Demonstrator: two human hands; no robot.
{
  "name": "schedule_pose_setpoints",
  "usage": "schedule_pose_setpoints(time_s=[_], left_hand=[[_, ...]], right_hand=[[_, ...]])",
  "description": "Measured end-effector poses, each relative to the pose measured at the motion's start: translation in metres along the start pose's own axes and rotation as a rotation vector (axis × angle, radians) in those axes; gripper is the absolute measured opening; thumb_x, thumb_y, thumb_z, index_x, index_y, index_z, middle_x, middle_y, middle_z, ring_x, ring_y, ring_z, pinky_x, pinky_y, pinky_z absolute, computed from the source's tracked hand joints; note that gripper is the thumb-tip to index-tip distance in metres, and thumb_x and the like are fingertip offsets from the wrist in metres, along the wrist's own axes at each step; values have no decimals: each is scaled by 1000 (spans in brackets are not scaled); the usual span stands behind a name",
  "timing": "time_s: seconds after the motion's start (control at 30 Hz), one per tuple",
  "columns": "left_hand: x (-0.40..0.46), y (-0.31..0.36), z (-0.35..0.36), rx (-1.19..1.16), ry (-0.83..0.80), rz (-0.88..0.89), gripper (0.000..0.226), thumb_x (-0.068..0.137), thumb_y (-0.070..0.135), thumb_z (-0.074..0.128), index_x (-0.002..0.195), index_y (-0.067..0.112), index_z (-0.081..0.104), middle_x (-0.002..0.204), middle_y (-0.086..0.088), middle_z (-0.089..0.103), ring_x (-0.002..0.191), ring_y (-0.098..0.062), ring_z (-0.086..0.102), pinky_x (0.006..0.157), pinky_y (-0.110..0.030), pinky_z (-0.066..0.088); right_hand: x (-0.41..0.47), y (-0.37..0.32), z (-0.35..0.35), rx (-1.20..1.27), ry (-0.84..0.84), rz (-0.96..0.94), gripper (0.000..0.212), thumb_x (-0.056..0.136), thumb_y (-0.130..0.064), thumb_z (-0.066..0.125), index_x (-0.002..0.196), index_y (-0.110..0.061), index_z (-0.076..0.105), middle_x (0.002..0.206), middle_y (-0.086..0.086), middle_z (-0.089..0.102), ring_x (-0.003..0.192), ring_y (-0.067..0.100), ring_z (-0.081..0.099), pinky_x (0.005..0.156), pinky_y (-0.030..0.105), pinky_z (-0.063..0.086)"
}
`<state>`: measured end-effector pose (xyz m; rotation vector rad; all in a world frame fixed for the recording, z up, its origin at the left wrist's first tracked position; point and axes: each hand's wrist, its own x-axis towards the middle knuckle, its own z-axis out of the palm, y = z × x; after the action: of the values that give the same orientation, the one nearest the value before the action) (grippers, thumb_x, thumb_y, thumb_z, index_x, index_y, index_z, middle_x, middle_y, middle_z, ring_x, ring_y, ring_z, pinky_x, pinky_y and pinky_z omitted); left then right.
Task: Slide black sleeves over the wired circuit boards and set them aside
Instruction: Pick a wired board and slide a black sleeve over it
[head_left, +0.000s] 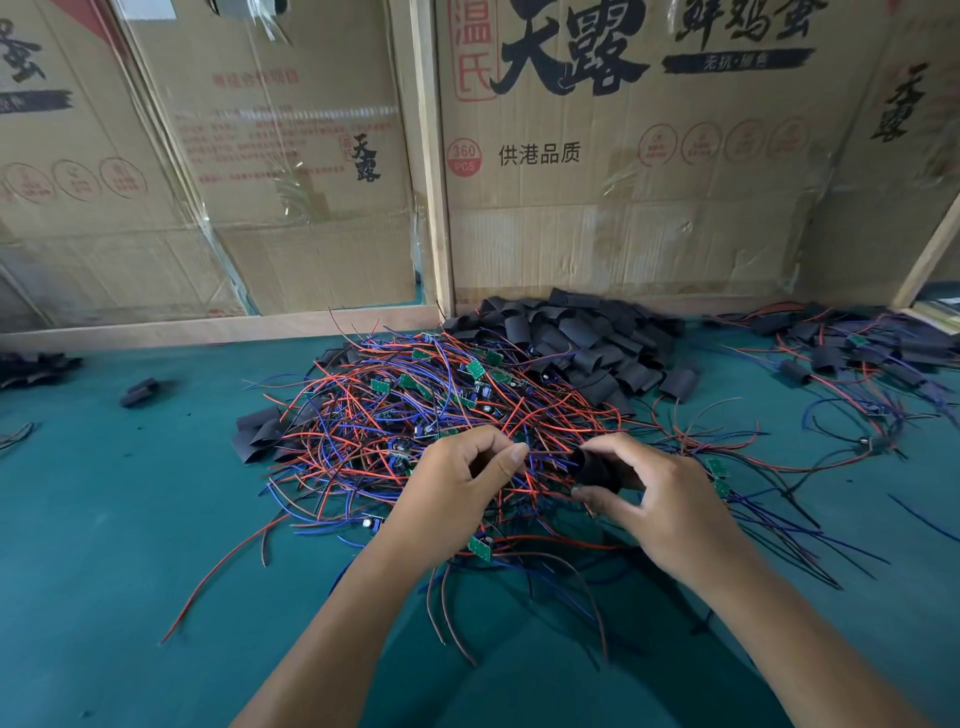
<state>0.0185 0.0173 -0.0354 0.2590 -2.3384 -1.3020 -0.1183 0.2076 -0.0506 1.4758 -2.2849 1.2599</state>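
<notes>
Sleeve (597, 470) pinched open in right hand (670, 499), just right of left hand (457, 483), which pinches wires above the tangled pile (415, 405) at 12 o'clock on the counter (104, 519). Risk: neighbouring wires drag along (tangle is dense), or board snags the sleeve mouth.

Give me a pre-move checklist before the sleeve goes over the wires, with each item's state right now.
1. Right hand holds an open black tubular sleeve: ok.
2. Left hand pinches red and blue wire ends gathered toward the sleeve mouth: ok.
3. Small green circuit board on those pinched wires located: cannot tell; it is lost in the tangled red and blue wire pile.
4. Wires free of the tangle: not ok; they run straight through it.
5. Spare flat black sleeves heap within view: ok.
6. Pile of finished sleeved boards at far right to set aside onto: ok.
</notes>
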Motion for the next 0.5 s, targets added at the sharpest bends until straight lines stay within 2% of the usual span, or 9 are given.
schedule_pose_setpoints(time_s=[0.13, 0.2, 0.3, 0.37, 0.43, 0.5], left_hand=[[-1, 3, 3, 7, -41, 7, 35, 98, 47, 54, 83, 16, 60, 59, 6, 38, 50, -11, 30, 48, -23, 27], [-2, 4, 4, 9, -56, 8, 33, 98, 45, 55, 82, 17, 61, 59, 9, 38, 51, -10, 31, 49, -24, 27], [-3, 5, 8, 57, -82, 14, 28, 100, 39, 58, 82, 18, 63, 55, 13, 41, 50, -6, 32, 48, -19, 26], [-3, 8, 12, 97, -105, 27, 26, 100, 38, 58, 84, 19, 65, 59, 16, 48, 53, -4, 39, 52, -17, 29], [0, 9, 2, 226, -76, 83, 23, 99, 38, 58, 88, 20, 66, 74, 17, 56, 71, -2, 50, 65, -16, 37], [3, 6, -25, 391, -2, 130, 15, 98, 33, 61, 89, 22, 66, 86, 16, 58, 87, -1, 53, 78, -18, 41]], right_hand=[[0, -4, 1, -26, 42, -26, 37, 80, -34, 79, 110, -17, 70, 82, -29, 59, 63, -20, 52, 57, -1, 34], [0, -4, 2, -29, 50, -36, 40, 80, -40, 76, 113, -17, 70, 88, -20, 67, 74, -14, 59, 65, 3, 40], [-1, -8, 7, -73, 35, -77, 37, 86, -42, 74, 115, -20, 68, 101, -11, 70, 91, 7, 64, 80, 24, 50], [-2, -14, 12, -147, 38, -108, 33, 83, -39, 75, 111, -23, 68, 95, -10, 68, 90, 11, 57, 77, 31, 49], [-2, -17, 17, -175, 15, -98, 31, 82, -35, 78, 108, -23, 68, 92, -9, 66, 88, 12, 55, 74, 29, 47], [-2, -19, 19, -154, -31, -74, 33, 83, -34, 80, 112, -23, 68, 97, -10, 67, 90, 9, 59, 76, 21, 46]])
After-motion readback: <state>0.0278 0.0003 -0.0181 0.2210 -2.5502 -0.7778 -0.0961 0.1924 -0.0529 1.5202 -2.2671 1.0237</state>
